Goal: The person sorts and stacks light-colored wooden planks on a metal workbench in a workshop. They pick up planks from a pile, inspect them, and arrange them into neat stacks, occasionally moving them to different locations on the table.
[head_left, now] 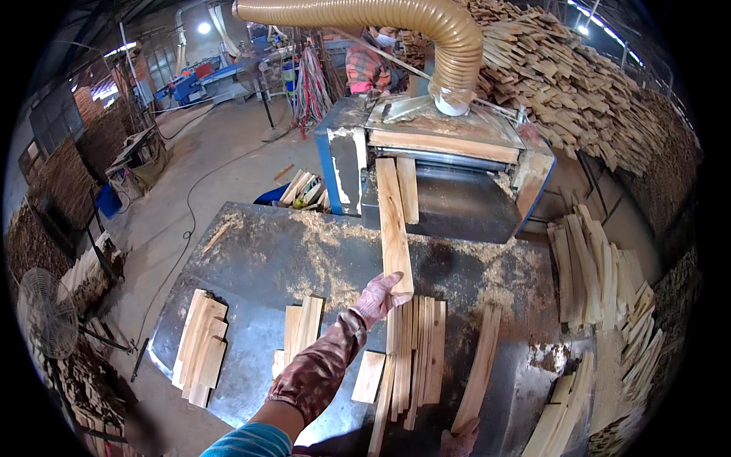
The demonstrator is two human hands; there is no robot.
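Note:
My left hand [379,297], in a pinkish work glove with a brown patterned sleeve cover, grips the near end of a pale wooden board [394,228]. The board's far end lies at the roller opening of a thickness planer [449,164]. A shorter board [408,190] lies close on its right, its far end also at the rollers. At the lower edge my right hand [460,440], gloved as well, is closed around the near end of another long board [480,369] lying on the dark metal table [259,263]. Part of that hand is cut off by the frame.
Boards lie in groups on the table: left [201,346], centre [417,346] and right [563,415]. Sawdust [324,251] covers its far part. A ribbed tan hose [365,14] rises from the planer. Behind it are a co-worker [368,65] and a tall wood heap [563,84].

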